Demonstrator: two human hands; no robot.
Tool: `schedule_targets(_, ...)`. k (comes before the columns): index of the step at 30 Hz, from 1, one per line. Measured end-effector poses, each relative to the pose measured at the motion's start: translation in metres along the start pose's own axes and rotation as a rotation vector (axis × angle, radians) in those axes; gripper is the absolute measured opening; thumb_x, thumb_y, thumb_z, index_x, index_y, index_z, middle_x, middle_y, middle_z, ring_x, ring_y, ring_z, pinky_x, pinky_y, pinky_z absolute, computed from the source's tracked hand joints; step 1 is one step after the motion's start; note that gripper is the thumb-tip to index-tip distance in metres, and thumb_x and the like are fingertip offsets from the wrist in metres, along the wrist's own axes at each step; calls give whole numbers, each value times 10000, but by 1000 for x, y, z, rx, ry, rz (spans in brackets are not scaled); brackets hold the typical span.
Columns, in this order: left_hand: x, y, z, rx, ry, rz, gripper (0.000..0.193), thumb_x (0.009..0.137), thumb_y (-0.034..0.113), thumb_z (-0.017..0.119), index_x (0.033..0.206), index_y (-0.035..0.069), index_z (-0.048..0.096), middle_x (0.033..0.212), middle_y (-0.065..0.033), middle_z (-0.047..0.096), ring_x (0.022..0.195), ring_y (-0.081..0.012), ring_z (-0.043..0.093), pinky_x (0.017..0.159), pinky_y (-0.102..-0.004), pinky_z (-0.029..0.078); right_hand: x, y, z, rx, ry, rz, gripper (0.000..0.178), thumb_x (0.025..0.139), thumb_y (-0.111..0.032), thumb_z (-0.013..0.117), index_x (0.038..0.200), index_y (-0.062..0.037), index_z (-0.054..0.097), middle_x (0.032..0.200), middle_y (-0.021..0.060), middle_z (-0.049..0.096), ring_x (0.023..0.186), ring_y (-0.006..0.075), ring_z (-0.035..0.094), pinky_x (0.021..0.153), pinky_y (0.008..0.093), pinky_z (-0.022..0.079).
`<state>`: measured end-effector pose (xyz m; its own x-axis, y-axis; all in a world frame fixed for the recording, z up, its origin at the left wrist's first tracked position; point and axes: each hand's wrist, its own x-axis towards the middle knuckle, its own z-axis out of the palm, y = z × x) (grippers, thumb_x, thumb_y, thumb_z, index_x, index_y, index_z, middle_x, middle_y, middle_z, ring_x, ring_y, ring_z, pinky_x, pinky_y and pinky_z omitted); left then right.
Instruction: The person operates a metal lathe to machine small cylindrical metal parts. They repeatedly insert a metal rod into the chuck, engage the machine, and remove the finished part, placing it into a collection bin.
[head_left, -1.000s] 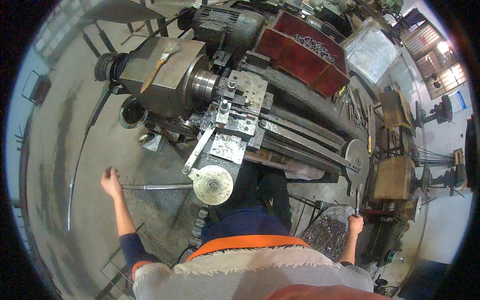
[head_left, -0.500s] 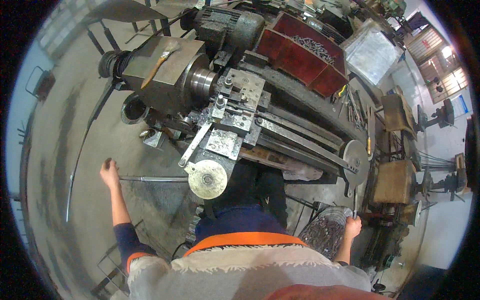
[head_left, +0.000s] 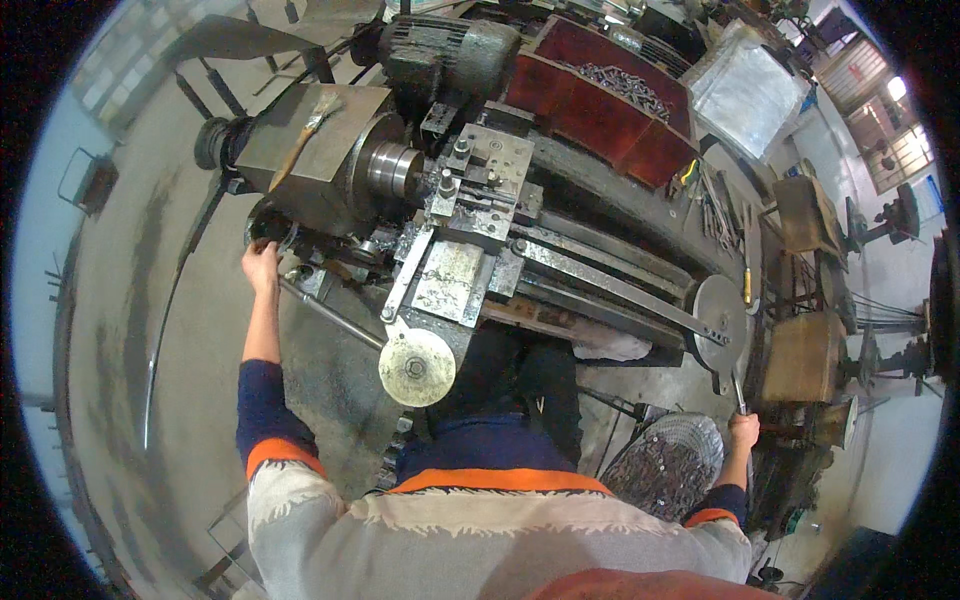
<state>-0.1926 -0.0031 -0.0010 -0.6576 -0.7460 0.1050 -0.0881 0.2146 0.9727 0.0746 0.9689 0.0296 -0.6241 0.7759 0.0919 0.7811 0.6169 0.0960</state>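
Observation:
My left hand (head_left: 262,268) is raised at the left, its fingers pinched together at the round metal cup (head_left: 268,218) below the lathe's headstock (head_left: 312,150). Whatever the fingertips hold is too small to make out. Just beside this hand ends a metal rod lever (head_left: 335,318), which runs to the pale round disc (head_left: 416,368) in front of the tool slide (head_left: 450,285). On the right, my right hand (head_left: 743,430) is closed around a metal lever handle (head_left: 739,392) below the grey disc (head_left: 720,315). A long flat bar (head_left: 610,285) links that disc with the slide.
A wooden-handled brush (head_left: 300,145) lies on the headstock, near the motor (head_left: 450,60). Behind the bed stands a red bin (head_left: 590,110) with small metal parts. Hand tools (head_left: 718,210) lie to its right. A basket of dark parts (head_left: 665,465) sits by my right arm.
My left hand has moved up and forward to the cup, and the rod lever now slants up toward it. My right hand has shifted right and slightly up with its handle.

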Motion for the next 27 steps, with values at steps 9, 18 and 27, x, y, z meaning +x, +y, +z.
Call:
schedule_targets(9,-8,26,16,107,-4,-34,185,742,62,585,881,-59,603,729,-87,602,548,-132,554,509,-258,475,-102,-57,-44,25,-132,188,408,686,-289,491,889,47,601,907,267,608,919,425,567,820,456,445)
schedule_targets(18,-3,22,13,192,-10,-78,219,722,73,591,904,-46,612,732,-87,607,530,-142,560,490,-259,489,-57,-5,12,-30,177,-33,381,714,-340,446,755,24,551,805,265,593,757,453,570,694,519,455)
schedule_targets(27,-1,8,10,101,-36,-68,280,724,154,618,945,-17,601,710,-79,593,514,-126,549,481,-268,448,54,-44,-30,-277,5,113,425,713,-366,568,1012,-63,574,1037,141,604,974,353,568,834,436,439)
